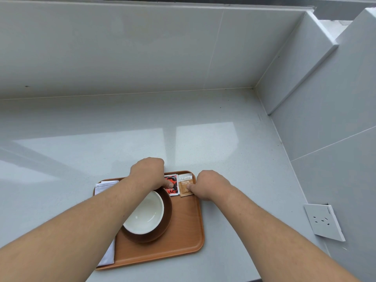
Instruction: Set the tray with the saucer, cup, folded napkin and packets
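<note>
rectangular orange-brown tray [179,241]: wood-grain look, matt. round dark brown saucer [165,218]: smooth, low sheen. white cup [145,216]: glossy, ceramic-looking. folded white napkin [104,186]: soft cloth. red packet [172,183] and tan packet [185,187]: printed, slightly shiny. pale grey desk [122,143]: polished, speckled, reflective.

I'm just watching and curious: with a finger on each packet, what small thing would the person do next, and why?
Probably lift both hands away. The red packet and brown packet already lie flat, side by side, in the far right corner of the tray, under the left hand and right hand. Cup, saucer and napkin look placed.
</note>
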